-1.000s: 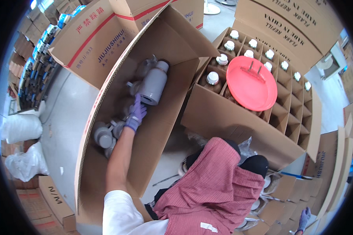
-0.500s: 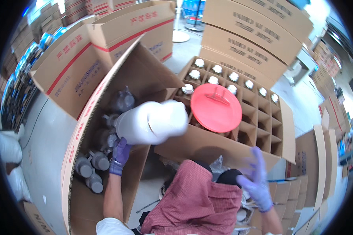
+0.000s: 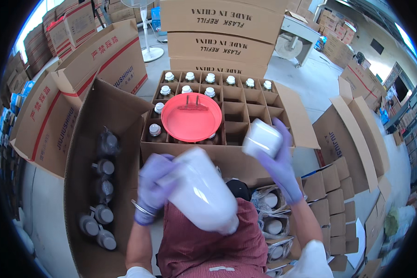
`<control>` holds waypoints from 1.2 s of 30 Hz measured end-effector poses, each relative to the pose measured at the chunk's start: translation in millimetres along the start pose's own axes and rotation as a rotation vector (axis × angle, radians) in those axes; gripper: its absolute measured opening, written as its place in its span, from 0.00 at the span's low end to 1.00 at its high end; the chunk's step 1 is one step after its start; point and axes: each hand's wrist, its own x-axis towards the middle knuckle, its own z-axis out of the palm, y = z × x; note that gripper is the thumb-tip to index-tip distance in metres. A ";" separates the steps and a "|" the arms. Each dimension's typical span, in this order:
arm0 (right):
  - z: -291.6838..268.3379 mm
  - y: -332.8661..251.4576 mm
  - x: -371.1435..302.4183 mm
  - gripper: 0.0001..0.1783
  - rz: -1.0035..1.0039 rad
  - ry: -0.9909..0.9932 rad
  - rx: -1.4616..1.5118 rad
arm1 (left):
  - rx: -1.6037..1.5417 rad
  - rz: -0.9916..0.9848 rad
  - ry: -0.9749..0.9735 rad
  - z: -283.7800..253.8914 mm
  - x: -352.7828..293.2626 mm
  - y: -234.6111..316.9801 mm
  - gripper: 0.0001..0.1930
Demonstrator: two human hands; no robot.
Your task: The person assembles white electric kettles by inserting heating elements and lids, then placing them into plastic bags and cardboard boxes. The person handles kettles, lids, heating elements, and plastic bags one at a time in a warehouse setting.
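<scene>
My left hand (image 3: 156,183), in a purple glove, grips a glossy white flask (image 3: 203,191) by its wide end. The flask lies tilted over my lap, its narrower end pointing down and right. In my right hand (image 3: 281,163), also gloved, is a white cup-like lid (image 3: 262,138), held apart from the flask near the front right of a divided carton. A round red tray (image 3: 191,127) rests on that carton (image 3: 194,150), covering some of its cells. Several bottles with white caps (image 3: 210,78) stand in the back and left cells.
On the left a deep open carton (image 3: 85,153) holds several grey-capped bottles (image 3: 104,214). Plastic-wrapped items (image 3: 273,226) and folded cardboard dividers (image 3: 331,206) lie at my right. Tall cartons (image 3: 227,44) stand behind, and a white fan stand (image 3: 152,53) is at the back.
The flask has come from over the left carton to above my lap. My right hand, open before, now holds the white lid, which has come off the flask. The view has turned right.
</scene>
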 end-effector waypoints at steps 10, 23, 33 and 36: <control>80.4 94.7 86.9 0.24 -0.493 -0.274 -0.776 | -0.510 -0.383 -0.474 61.3 -82.2 17.2 0.24; 35.5 -5.7 -139.1 0.19 -0.756 -0.585 -0.523 | -0.325 -0.356 -0.520 91.9 -61.0 25.6 0.29; -51.4 51.8 -146.2 0.13 0.064 -0.250 -0.322 | -0.755 -0.763 -0.023 55.6 -102.9 25.3 0.18; -36.1 38.8 -132.3 0.18 -0.198 -0.613 -0.176 | -0.460 -0.476 -0.478 68.5 -83.5 49.4 0.18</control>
